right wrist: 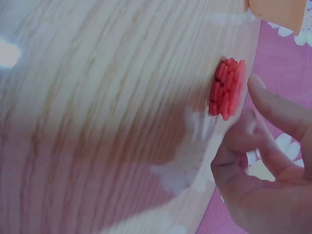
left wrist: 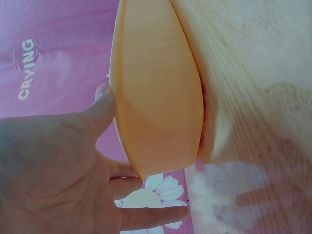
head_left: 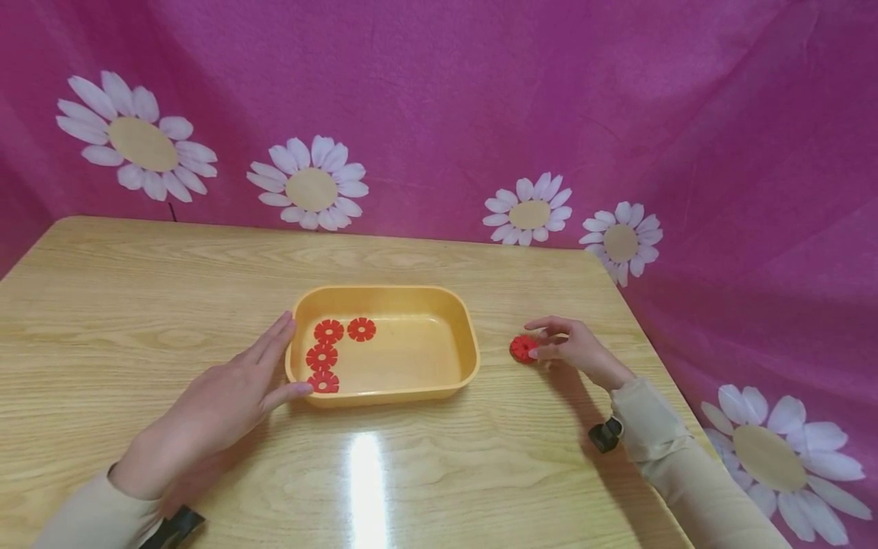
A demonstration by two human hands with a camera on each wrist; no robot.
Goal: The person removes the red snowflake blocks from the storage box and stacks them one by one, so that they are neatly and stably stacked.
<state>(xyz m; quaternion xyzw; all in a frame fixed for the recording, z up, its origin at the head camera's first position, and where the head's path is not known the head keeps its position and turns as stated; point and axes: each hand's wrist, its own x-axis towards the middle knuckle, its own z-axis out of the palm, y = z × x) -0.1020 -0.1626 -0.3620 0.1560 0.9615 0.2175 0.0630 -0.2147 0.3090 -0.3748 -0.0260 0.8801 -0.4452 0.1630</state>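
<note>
My left hand [head_left: 222, 393] rests at the left end of a yellow plastic tray [head_left: 473, 358], thumb at the front rim and straight fingers along the left side. The left wrist view shows the tray's outer wall [left wrist: 158, 92] with the thumb and fingertips at its rim. Inside the tray's left part lie several red, notched, flower-shaped plastic discs [head_left: 322, 356]. Right of the tray, a small stack of the same red discs [right wrist: 228, 89] sits on the table. My right hand [head_left: 572, 349] hovers around it, thumb [right wrist: 258, 84] right beside the top disc and fingers loosely bent.
The light wooden table [head_left: 171, 305] ends at a right edge close to the right forearm. Behind and beside it hangs a magenta cloth [head_left: 425, 99] with large white flowers. A bright light reflection lies on the table in front of the tray. Each wrist wears a black strap [head_left: 607, 435].
</note>
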